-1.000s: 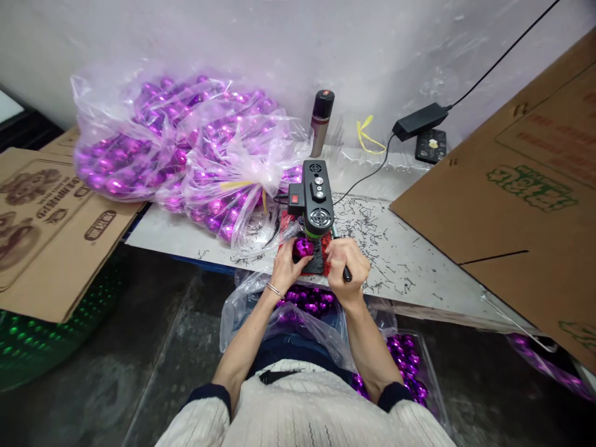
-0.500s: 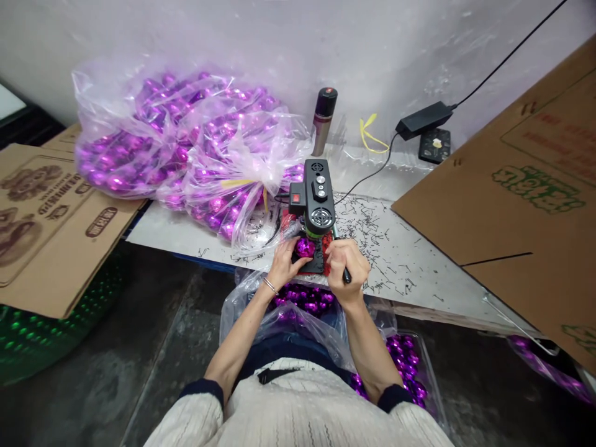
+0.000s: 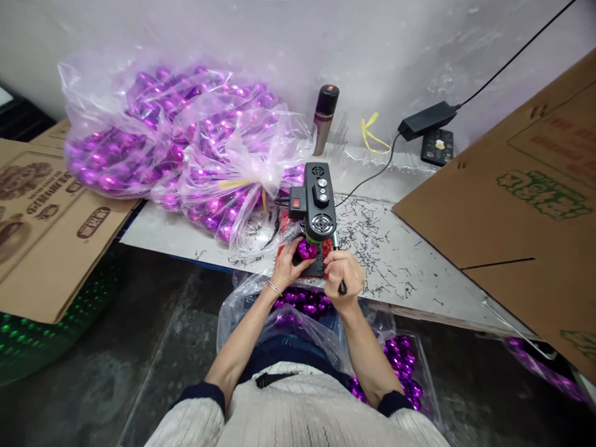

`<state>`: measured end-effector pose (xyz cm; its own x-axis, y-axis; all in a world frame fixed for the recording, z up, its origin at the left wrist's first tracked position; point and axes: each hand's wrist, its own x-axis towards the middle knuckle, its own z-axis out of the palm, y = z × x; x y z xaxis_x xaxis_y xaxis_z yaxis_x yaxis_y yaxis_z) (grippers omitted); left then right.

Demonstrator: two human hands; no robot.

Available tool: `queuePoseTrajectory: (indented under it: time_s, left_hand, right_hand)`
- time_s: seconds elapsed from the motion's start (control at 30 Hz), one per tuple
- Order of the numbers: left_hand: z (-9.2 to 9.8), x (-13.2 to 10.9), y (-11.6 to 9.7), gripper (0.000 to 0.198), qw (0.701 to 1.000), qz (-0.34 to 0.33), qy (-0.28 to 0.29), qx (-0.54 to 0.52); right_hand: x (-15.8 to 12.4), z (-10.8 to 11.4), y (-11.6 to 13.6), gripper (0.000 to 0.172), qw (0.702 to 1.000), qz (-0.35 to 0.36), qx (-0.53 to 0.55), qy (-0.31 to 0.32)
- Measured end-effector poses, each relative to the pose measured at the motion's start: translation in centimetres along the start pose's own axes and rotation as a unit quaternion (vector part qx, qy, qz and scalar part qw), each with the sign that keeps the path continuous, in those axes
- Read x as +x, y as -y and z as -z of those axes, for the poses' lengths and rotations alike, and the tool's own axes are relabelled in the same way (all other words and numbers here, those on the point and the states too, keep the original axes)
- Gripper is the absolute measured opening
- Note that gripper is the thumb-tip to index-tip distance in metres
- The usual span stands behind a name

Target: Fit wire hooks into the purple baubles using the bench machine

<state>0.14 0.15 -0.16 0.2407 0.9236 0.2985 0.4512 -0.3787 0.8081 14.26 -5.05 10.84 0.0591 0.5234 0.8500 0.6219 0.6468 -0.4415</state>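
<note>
My left hand (image 3: pixel 287 267) is closed round a shiny purple bauble (image 3: pixel 307 249), holding it with thumb and fingers under the head of a small black bench press (image 3: pixel 320 202). The press has a red switch on its left side and stands on a red base (image 3: pixel 285 222) with a black plate (image 3: pixel 313 268) in front. My right hand (image 3: pixel 344 276) is wrapped round the press's black-gripped lever (image 3: pixel 343 287), which slants down on the right side. The top of the bauble is partly hidden by the press head.
Large clear bags (image 3: pixel 186 136) of purple baubles lie at the back left. A dark spray can (image 3: pixel 326 118) and a power adapter (image 3: pixel 427 121) are behind the press. Small black scraps (image 3: pixel 372 248) litter the table. Cardboard (image 3: pixel 512 205) juts in from the right; more cardboard (image 3: pixel 60 236) lies left.
My right hand and the lever have moved slightly down and toward me. My left hand still holds the bauble under the press head. The view has shifted a little.
</note>
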Motion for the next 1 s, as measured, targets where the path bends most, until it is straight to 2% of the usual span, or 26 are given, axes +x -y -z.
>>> queuePoseTrajectory:
  time_s: [0.2, 0.37, 0.77, 1.0]
  left_hand:
    - [-0.1, -0.1, -0.2, 0.066, 1.000, -0.001, -0.005, 0.003]
    - [-0.1, -0.1, -0.2, 0.066, 1.000, -0.006, -0.009, 0.003]
    - [-0.6, -0.1, 0.3, 0.066, 0.999, -0.019, -0.027, 0.000]
    - [-0.7, 0.0, 0.8, 0.066, 0.999, -0.033, -0.036, -0.011]
  right_hand:
    - [-2.0, -1.0, -1.3, 0.023, 0.999, 0.007, 0.011, -0.036]
    - [-2.8, -1.5, -1.9, 0.023, 0.999, 0.005, 0.001, -0.041]
    - [-2.9, -1.9, -2.1, 0.026, 0.998, 0.024, 0.002, -0.061]
    - [-3.1, -2.1, -2.3, 0.030, 0.998, 0.032, -0.037, -0.044]
